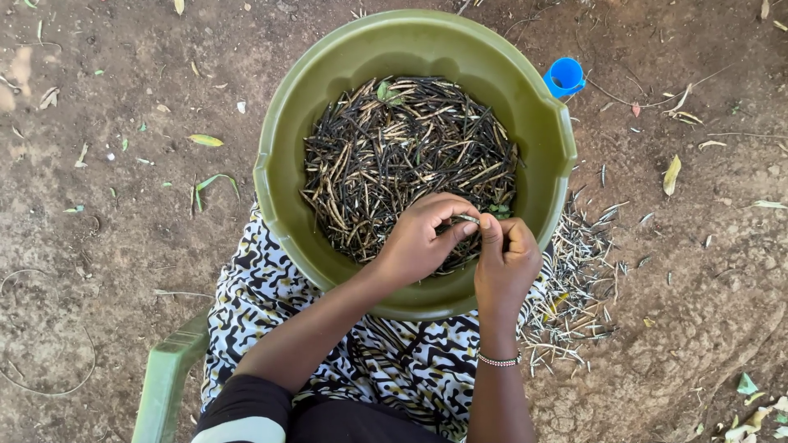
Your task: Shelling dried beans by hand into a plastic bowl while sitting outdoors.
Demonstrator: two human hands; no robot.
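Head view: both hands pinching one pale dry pod above a round olive-green plastic basin [283, 176] resting on a lap.

Left hand [423, 238] curled, thumb and fingertips closed on the slender pale pod [469, 219]; right hand [507, 258] closed on the same pod from the other end, beaded bracelet [499, 359] at the wrist. Both hands low over the near inner wall of the basin, just above a heap of dark and straw-coloured dry pods [394, 156] filling the bottom. Basin rim wide, free on the far and left sides. Black-and-white patterned cloth [254, 295] beneath the basin. Green plastic chair edge [164, 385] at lower left. Scatter of pale emptied pods [574, 287] on bare brown ground right of the rim. Small blue plastic cup [564, 76] just beyond the right rim, apart from the hands.
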